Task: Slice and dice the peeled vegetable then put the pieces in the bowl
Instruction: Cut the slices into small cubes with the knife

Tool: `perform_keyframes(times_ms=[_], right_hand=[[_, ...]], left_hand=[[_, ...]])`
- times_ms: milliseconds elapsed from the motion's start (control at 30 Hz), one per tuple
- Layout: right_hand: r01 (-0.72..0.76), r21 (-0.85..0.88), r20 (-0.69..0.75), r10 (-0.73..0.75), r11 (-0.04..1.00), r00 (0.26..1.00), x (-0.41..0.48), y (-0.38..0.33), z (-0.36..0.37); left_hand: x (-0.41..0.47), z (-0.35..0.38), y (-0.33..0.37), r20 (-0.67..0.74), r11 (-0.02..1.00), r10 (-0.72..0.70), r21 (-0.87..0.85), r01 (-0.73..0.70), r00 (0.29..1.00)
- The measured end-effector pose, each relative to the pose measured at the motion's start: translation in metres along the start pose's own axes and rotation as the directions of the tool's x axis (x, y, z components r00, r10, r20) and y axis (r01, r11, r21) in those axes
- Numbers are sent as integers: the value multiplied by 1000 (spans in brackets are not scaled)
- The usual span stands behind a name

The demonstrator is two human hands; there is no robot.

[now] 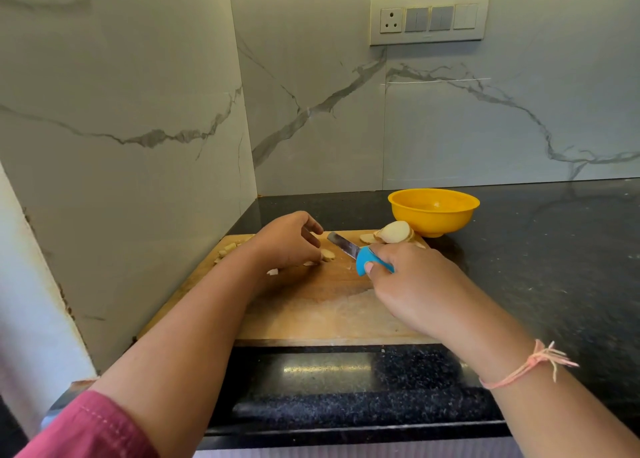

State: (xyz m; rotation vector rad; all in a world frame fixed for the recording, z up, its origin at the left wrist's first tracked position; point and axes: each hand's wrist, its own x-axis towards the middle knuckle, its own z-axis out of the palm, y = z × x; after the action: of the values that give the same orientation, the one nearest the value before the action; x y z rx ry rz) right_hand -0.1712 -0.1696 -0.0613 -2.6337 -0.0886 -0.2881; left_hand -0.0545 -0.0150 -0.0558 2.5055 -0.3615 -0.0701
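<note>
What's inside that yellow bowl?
The round yellow plastic bowl shows only its glossy inner wall, with nothing visible lying in it. Its near rim hides the very bottom.

Much of knife handle (364, 261) inside right hand (412, 284); some pieces (326, 255) partly under left hand (284, 239).

left grip (287, 241) palm-down, right grip (410, 284) clasping knife (348, 249)

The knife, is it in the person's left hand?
No, the right hand grips the knife by its blue handle; the left hand holds pieces on the cutting board.
</note>
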Motion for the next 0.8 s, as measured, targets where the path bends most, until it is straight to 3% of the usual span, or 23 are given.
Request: perform_keyframes(times_ms=[300, 800], right_hand=[[-4, -110, 59, 10, 994, 998, 5, -5, 1], [175, -348, 164, -125, 921, 979, -11, -6, -17]], left_hand=[[4, 4, -2, -39, 1000, -13, -20, 12, 999], [4, 6, 1, -68, 1000, -22, -4, 22, 997]])
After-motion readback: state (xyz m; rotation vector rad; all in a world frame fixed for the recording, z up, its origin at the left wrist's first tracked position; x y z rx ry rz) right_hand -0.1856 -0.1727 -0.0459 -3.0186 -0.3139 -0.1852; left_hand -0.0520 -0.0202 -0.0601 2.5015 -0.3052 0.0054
